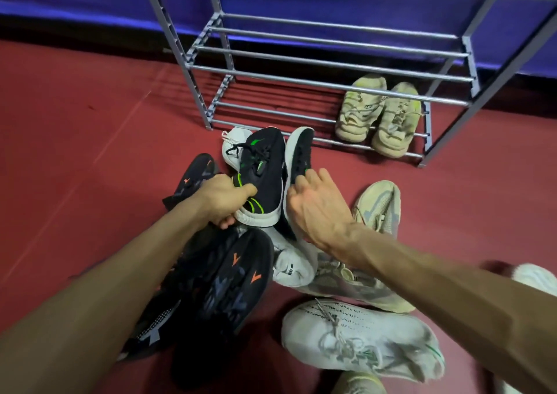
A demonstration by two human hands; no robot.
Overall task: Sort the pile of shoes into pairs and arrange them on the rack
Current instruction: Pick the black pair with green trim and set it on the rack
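Left hand [221,199] grips a black-green shoe [262,176] by its heel; right hand [313,209] touches its mate [298,155]; beige pair [379,116] sits on the rack [301,71]

Your two arms enter from the bottom corners, and both are bare from the frame edge to the fingertips, with no sleeve, cuff, watch, band or glove on either. Your left hand [221,198] has short, plain nails and no rings. Your right hand [313,209] shows raised veins and tendons across its back, which carry on along your lean, sinewy forearm.
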